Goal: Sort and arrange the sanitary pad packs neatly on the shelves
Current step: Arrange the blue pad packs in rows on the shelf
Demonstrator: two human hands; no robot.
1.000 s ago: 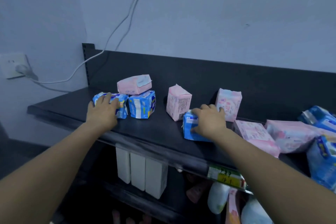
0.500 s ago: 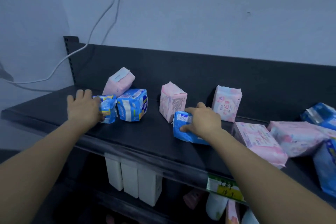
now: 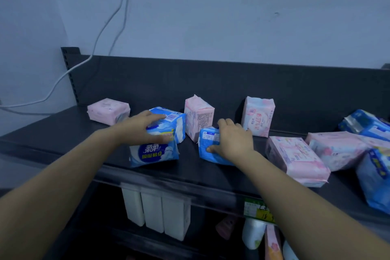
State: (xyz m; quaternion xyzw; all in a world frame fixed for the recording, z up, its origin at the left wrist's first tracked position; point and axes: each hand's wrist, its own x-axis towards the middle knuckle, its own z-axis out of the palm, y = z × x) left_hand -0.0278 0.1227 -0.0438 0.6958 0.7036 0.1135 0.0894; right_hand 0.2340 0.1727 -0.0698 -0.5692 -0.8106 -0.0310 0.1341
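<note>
Two hands work on one dark top shelf [image 3: 63,143], the largest thing in view. All positions are given from the middle pink pack [image 3: 198,118], which stands upright close to the back panel [image 3: 232,78].

- Well to its right: a loose heap [image 3: 337,150] of pink and blue packs, tipped and overlapping. Judged to be unsorted stock waiting its turn.
- Below it, under the shelf edge: three white packs [image 3: 156,211] side by side, with a green-yellow price tag [image 3: 256,209] further right on the edge strip.
- Left and forward of it: a large blue pack [image 3: 154,154] lies with its printed face out at the shelf front.
- Just left of it, touching or nearly so: a second blue pack [image 3: 171,122], resting partly on the large one.
- Right of it, apart: a second upright pink pack [image 3: 257,115].
- Far left of it: a flat pink pack [image 3: 108,111], lying on its side.
- Just in front and right of it: a small blue pack [image 3: 209,148], tilted.

Left hand [image 3: 139,127]: grip wrapped round the second blue pack, fingers over its top and thumb on its front face. Likely squaring it with the large blue one.

Right hand [image 3: 232,141]: grip pinching the small blue pack, fingers over the top edge and thumb on the near face. Likely to bring it left to join the other blues.

Judgement: the colour sort is at an early stage. Blues gather left of the landmark, while pinks are scattered on both sides.
</note>
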